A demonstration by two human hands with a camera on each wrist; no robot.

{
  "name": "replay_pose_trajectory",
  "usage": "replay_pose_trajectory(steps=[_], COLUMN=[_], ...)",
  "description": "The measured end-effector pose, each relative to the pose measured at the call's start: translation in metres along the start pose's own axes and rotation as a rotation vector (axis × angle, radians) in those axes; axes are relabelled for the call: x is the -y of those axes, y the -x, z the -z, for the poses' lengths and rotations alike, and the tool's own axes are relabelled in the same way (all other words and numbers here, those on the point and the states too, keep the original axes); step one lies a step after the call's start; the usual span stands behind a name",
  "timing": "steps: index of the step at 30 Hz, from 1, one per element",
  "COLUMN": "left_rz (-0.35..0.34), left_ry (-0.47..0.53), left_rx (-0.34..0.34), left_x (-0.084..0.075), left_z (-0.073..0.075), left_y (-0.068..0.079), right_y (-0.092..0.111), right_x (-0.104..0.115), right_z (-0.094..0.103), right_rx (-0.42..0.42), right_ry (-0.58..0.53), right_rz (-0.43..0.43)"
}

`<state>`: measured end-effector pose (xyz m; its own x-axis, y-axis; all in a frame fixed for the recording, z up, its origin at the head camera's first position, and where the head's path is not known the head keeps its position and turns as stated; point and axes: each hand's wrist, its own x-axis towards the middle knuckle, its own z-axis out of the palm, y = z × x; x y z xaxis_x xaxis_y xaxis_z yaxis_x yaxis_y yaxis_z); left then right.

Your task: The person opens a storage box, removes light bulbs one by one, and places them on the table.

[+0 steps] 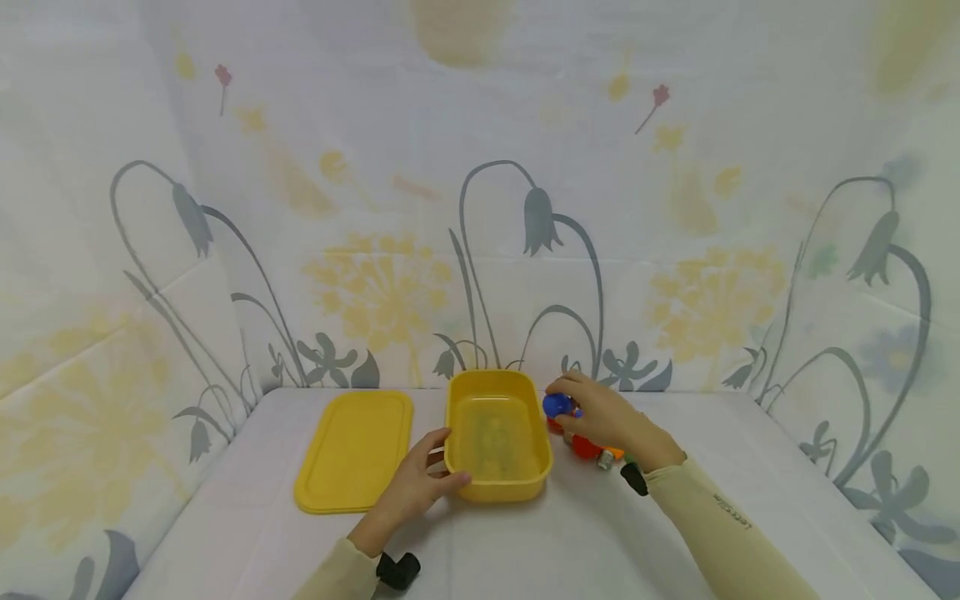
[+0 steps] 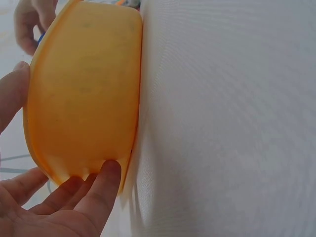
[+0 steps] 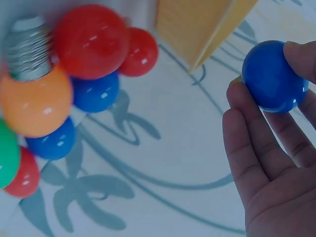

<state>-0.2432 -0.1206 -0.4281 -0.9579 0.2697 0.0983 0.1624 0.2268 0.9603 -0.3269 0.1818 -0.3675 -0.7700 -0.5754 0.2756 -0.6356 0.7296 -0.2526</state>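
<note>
A yellow plastic container (image 1: 501,492) stands in the middle of the table, with no bulb visible inside. My left hand (image 1: 415,485) holds its near left corner, thumb on the near side and fingers along the left side. Just right of the container, my right hand (image 1: 606,418) pinches a round blue light bulb (image 3: 274,76) between thumb and fingers, above the tabletop. In the right wrist view, a heap of coloured bulbs includes a large red bulb (image 3: 91,42), an orange bulb (image 3: 37,101) with a metal screw base, and a green bulb (image 3: 7,153). My right hand partly hides the heap in the head view.
A flat yellow lid (image 1: 356,450) lies on the white table (image 1: 480,558) to the left of the container. Behind the table hangs a flower-printed cloth (image 1: 480,300), which also covers both sides.
</note>
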Motion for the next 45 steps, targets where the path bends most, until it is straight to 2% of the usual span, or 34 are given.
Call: replay_pose_trajectory(steps=[2, 8, 19, 25, 29, 34, 38, 45], left_rz=[0.003, -0.006, -0.011, -0.011, -0.01, -0.007, -0.002, -0.005], left_ry=[0.003, 0.013, 0.004, 0.016, 0.028, 0.056, 0.034, 0.041], left_rx=[-0.002, -0.001, -0.009, -0.001, 0.005, 0.015, 0.015, 0.018], left_x=[0.004, 0.025, 0.025, 0.027, 0.023, 0.007, -0.003, -0.006], left_z=[0.0, 0.0, 0.0, -0.001, 0.0, 0.002, 0.002, 0.001], left_y=[-0.002, -0.011, -0.011, -0.012, -0.01, -0.003, 0.002, 0.003], right_y=[0.01, 0.04, 0.085, 0.104, 0.113, 0.121, 0.124, 0.125], right_x=[-0.008, -0.028, -0.064, -0.078, -0.087, -0.097, -0.103, -0.111], right_z=[0.002, 0.008, 0.012, 0.009, 0.008, 0.005, 0.001, -0.003], right_rx=[-0.027, -0.063, -0.15, -0.158, -0.149, -0.128, -0.094, -0.041], right_ry=[0.003, -0.003, -0.004, -0.024, -0.048, -0.087, -0.093, -0.117], right_rz=[0.006, -0.049, -0.105, -0.145, -0.171, -0.207, -0.253, -0.334])
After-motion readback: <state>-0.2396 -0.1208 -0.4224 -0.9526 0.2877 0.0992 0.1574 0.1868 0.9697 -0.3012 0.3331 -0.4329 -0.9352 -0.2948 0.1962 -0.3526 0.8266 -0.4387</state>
